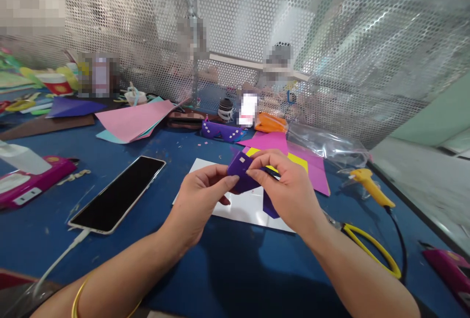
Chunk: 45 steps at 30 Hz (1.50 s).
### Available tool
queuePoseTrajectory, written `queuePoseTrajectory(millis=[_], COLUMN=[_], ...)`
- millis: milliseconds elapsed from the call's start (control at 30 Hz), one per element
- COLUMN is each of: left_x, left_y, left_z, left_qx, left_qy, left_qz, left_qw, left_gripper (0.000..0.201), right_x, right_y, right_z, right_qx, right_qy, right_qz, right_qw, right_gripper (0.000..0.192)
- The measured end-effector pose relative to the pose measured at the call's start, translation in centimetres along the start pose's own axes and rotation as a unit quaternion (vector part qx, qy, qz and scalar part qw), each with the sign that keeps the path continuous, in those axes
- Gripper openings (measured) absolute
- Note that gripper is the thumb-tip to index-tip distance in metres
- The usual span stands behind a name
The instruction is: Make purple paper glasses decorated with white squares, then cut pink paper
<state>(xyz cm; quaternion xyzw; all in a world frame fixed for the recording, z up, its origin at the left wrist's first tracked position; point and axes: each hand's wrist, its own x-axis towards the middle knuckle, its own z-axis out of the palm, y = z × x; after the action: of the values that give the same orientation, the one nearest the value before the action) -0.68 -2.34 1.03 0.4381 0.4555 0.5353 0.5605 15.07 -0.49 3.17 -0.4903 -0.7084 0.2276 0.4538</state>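
Between both hands is a dark purple craft piece [240,177], looking like paper or thin foam, with a small pale square stuck near its top. My left hand [200,193] pinches its left edge between thumb and fingers. The thumb and forefinger of my right hand [284,185] are pressed together at its right edge; part of the purple material hangs below that hand. Under both hands lies a glossy white sheet [235,209]. Farther back, a purple band [223,132] bears several similar pale squares.
Yellow-handled scissors [370,249] and a yellow glue gun [372,188] lie at right. On the left are a charging phone [119,193] and a magenta device [40,178]. Pink sheets [135,117] and an orange pouch [270,122] sit before a perforated metal screen [235,19].
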Motion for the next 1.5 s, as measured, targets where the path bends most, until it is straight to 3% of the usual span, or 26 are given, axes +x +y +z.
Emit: queuePoseTrajectory(millis=[167,367,567,667,1000,1133,1300,1500], left_x=[0.1,0.3,0.3,0.2,0.4,0.1,0.1,0.5], left_y=[-0.3,-0.2,-0.2,-0.3,-0.4,-0.1,-0.3,-0.5], left_z=[-0.2,-0.3,-0.2,-0.2,-0.4,-0.5,-0.6,-0.4], left_qx=[-0.032,-0.036,-0.014,-0.002,0.05,0.073,0.099,0.073], left_qy=[-0.024,0.014,0.024,0.027,0.006,0.004,-0.051,-0.017], left_qz=[-0.036,-0.032,-0.002,0.004,0.036,0.024,0.002,0.001], left_qw=[0.999,0.999,1.0,1.0,0.998,0.997,0.994,0.997], left_gripper=[0.012,0.017,0.031,0.036,0.004,0.01,0.014,0.012], right_x=[-0.4,-0.3,0.2,0.3,0.8,0.7,0.6,0.3], right_y=[0.0,0.4,0.6,0.8,1.3,1.2,1.4,0.8], right_z=[0.5,0.0,-1.1,-1.2,-1.2,-1.1,-0.9,-1.2], right_qx=[0.012,-0.021,-0.017,-0.005,0.012,0.02,0.028,0.025], right_qy=[0.022,0.058,-0.045,-0.061,-0.04,-0.039,-0.036,0.012], right_qz=[0.008,0.012,0.11,0.13,0.145,0.171,0.169,0.086], right_qw=[1.0,0.998,0.993,0.99,0.989,0.984,0.985,0.996], right_gripper=[0.007,0.009,0.013,0.013,0.013,0.013,0.014,0.01])
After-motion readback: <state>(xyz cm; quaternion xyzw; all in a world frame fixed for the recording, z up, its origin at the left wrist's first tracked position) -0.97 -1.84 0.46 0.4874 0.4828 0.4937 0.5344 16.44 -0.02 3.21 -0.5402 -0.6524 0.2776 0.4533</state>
